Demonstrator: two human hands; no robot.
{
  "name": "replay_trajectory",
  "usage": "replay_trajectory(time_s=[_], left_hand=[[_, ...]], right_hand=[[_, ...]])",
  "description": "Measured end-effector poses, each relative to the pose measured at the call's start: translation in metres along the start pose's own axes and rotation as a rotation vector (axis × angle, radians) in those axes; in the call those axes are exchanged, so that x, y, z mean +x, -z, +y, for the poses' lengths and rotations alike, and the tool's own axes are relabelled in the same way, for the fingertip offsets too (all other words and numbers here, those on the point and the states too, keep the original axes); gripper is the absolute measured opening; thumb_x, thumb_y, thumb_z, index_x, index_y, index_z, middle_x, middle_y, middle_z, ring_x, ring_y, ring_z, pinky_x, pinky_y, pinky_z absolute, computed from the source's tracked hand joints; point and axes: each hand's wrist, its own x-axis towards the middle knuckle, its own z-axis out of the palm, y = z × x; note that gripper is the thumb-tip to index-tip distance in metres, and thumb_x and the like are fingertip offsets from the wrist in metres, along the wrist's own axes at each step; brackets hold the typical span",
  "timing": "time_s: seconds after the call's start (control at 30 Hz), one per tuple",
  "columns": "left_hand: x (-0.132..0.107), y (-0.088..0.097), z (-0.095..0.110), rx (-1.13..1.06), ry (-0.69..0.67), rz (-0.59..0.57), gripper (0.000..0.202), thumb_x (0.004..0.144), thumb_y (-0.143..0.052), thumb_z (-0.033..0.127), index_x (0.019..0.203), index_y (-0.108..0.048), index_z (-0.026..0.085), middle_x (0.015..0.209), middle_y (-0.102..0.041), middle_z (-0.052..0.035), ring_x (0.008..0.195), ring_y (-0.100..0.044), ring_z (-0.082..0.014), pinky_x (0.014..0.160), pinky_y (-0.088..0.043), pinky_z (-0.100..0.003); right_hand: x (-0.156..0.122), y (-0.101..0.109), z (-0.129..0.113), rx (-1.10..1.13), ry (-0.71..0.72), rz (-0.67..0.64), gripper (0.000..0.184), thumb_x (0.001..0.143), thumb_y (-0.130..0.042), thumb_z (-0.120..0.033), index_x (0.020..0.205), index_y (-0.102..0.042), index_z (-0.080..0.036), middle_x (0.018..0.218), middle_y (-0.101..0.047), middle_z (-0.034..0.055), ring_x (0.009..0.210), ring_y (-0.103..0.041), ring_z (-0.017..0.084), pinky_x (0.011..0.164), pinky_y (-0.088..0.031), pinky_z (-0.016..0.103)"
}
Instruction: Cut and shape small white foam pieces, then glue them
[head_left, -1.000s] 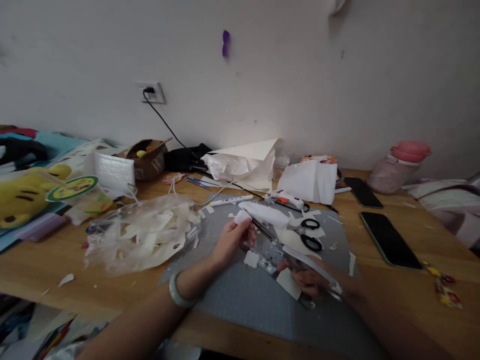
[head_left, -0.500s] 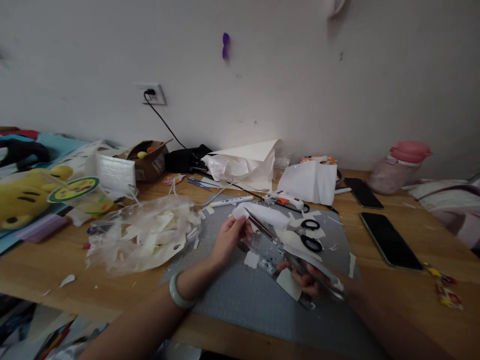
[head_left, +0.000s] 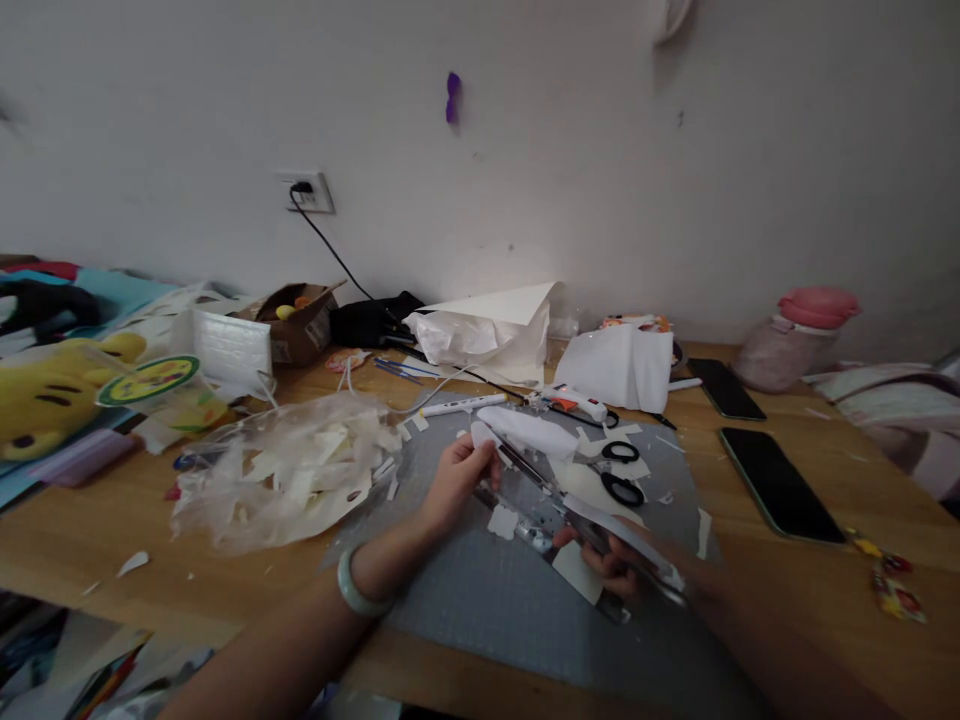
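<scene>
My left hand point(head_left: 461, 480), with a pale bangle on its wrist, is closed in a pinch on a small white paper piece point(head_left: 482, 434). My right hand point(head_left: 611, 562) is wrapped round a long, slim tool point(head_left: 622, 535) with a dark narrow front and a pale, shiny back; its exact kind is unclear. The dark front reaches to the paper beside my left fingers. Below both hands, a clear, patterned strip point(head_left: 534, 535) and paper scraps point(head_left: 502, 521) lie on the grey cutting mat point(head_left: 480, 620). Black-handled scissors point(head_left: 622, 489) rest just beyond my right hand.
A plastic bag of paper scraps point(head_left: 300, 470) lies left of the mat. Behind are a white marker point(head_left: 463, 404), a glue gun point(head_left: 576, 402) and folded white paper point(head_left: 619, 368). Two phones point(head_left: 780, 485) point(head_left: 726, 388) and a pink-lidded bottle point(head_left: 791, 340) stand right. A yellow plush point(head_left: 67, 395) sits left.
The tool's dark front and the paper have shifted very slightly to the right. Both hands keep their holds, and the camera view has tilted a little.
</scene>
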Motion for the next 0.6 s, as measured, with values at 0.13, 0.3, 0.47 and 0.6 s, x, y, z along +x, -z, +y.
replay_trajectory(time_s=[0.13,0.3,0.47,0.6], left_hand=[[0.000,0.001,0.000,0.028,0.006,-0.018,0.034,0.069,-0.063,0.047,0.057,-0.051,0.017,0.045,-0.051,0.0032,0.041,-0.043,-0.0087,0.046,-0.032,-0.023],[-0.002,0.000,0.001,0.043,0.005,-0.021,0.033,0.069,-0.063,0.046,0.057,-0.051,0.018,0.045,-0.051,0.0029,0.041,-0.043,-0.0090,0.045,-0.033,-0.023],[-0.002,0.000,0.002,0.031,0.009,-0.018,0.033,0.069,-0.062,0.046,0.056,-0.051,0.018,0.045,-0.051,0.0027,0.041,-0.044,-0.0095,0.046,-0.034,-0.024],[-0.003,-0.003,0.001,0.003,0.005,-0.017,0.035,0.072,-0.060,0.049,0.059,-0.052,0.018,0.048,-0.052,0.0027,0.043,-0.046,-0.0106,0.048,-0.036,-0.024]], right_hand=[[-0.002,-0.003,-0.004,0.137,-0.009,-0.074,0.034,0.069,-0.070,-0.044,0.091,-0.065,-0.019,0.054,-0.034,-0.0091,0.036,-0.021,0.000,0.034,-0.014,0.017],[-0.009,-0.012,-0.014,0.045,-0.026,-0.026,0.034,0.074,-0.069,-0.041,0.100,-0.060,-0.020,0.054,-0.027,-0.0106,0.038,-0.021,0.001,0.034,-0.016,0.016],[-0.012,-0.016,-0.018,-0.062,-0.025,0.022,0.047,0.073,-0.067,-0.051,0.105,-0.057,-0.018,0.059,-0.028,-0.0097,0.041,-0.021,0.001,0.037,-0.018,0.017],[-0.011,-0.018,-0.020,-0.081,-0.022,0.016,0.049,0.072,-0.067,-0.054,0.106,-0.058,-0.019,0.058,-0.027,-0.0098,0.041,-0.021,0.002,0.037,-0.018,0.018]])
